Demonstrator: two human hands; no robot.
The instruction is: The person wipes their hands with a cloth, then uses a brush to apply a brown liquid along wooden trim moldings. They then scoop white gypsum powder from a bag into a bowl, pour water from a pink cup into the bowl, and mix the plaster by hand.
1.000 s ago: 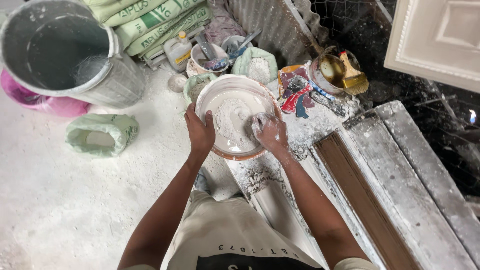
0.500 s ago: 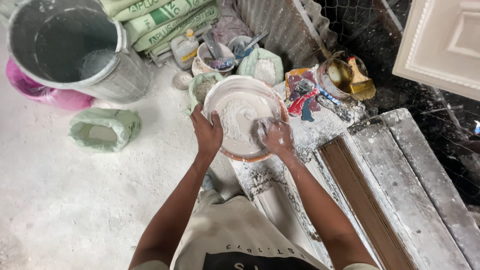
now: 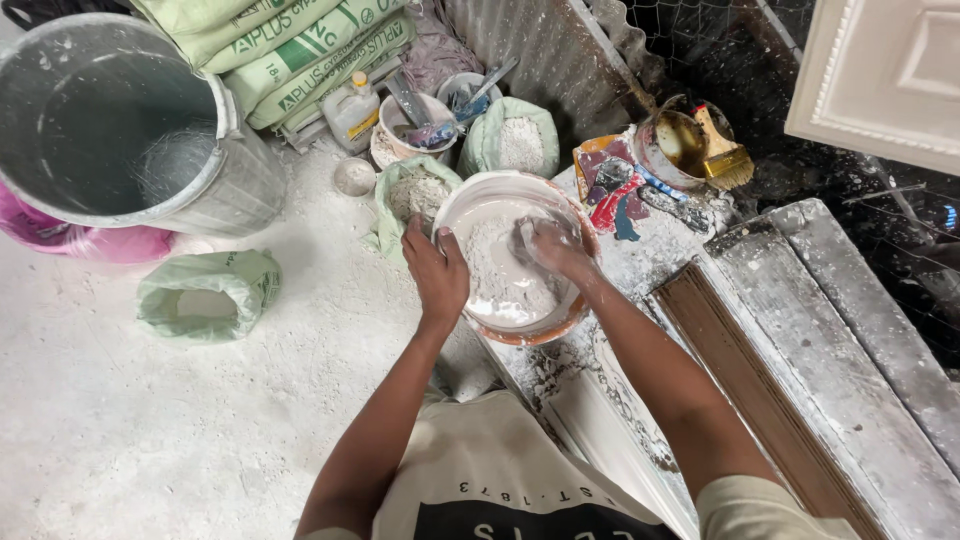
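Observation:
A round bowl (image 3: 470, 205) smeared white holds lumpy white plaster powder and paste (image 3: 500, 275). My left hand (image 3: 436, 270) grips the bowl's near-left rim, thumb inside. My right hand (image 3: 553, 248) is down inside the bowl, coated in white, its fingers curled into the wet mix. The bowl rests on a plaster-caked slab (image 3: 640, 265) in front of me.
A large grey metal bin (image 3: 110, 130) stands at the left over a pink tub (image 3: 60, 245). Green sacks of powder (image 3: 205, 295), (image 3: 517, 140) lie around. Stacked bags (image 3: 290, 50), a brush in a pot (image 3: 700, 145), scrapers (image 3: 620, 190) and long moulds (image 3: 790, 370) lie beyond.
My hands stay on and in the bowl; my right hand has shifted slightly inside the mix. The camera view has tilted a little, sliding the scene downward.

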